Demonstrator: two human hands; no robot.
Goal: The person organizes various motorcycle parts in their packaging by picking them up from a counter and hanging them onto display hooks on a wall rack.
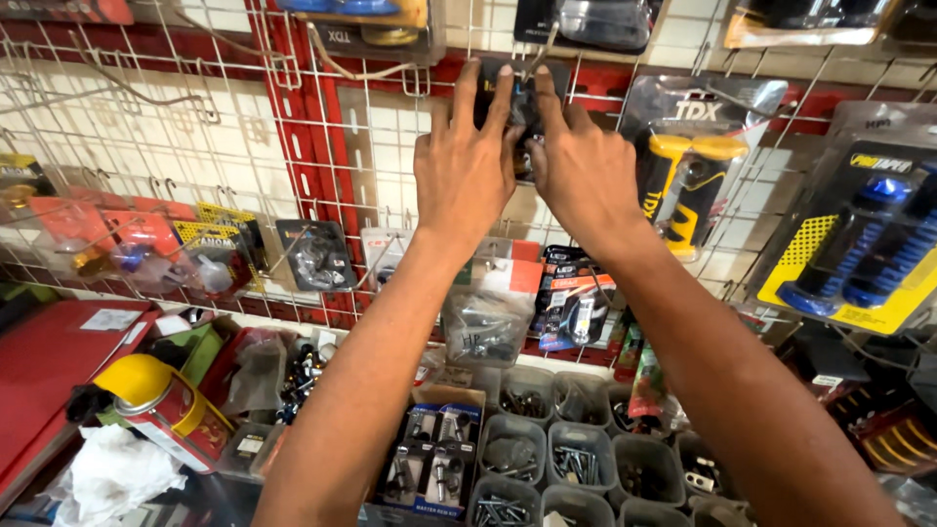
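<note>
I am looking down along both forearms, and nearest below the grip I am noting a cluster of grey plastic bins holding small metal fasteners and fittings; one bin is showing loose bolts. Beside them, lower left of the grip, an open cardboard box is holding packeted metal parts in rows. Further left, a yellow-capped spray can is lying on its side near a crumpled white cloth. Directly beneath the grip, a clear bag of hardware is hanging from the wire grid panel.

At the grip itself, my left hand and right hand are meeting on a small dark packaged item high on the grid. Fingers of both hands are closing over its top and sides; it is largely hidden, so I cannot tell its kind, nor whether it is seated on a hook.

Judgement: handling this well is calling for keeping the package square to the grid, supporting it with both hands and guiding its hanging hole along the hook rather than pulling at an angle.

Right of the grip, a blister pack of yellow-and-black handlebar grips is hanging, and further right a pack of blue grips.
</note>
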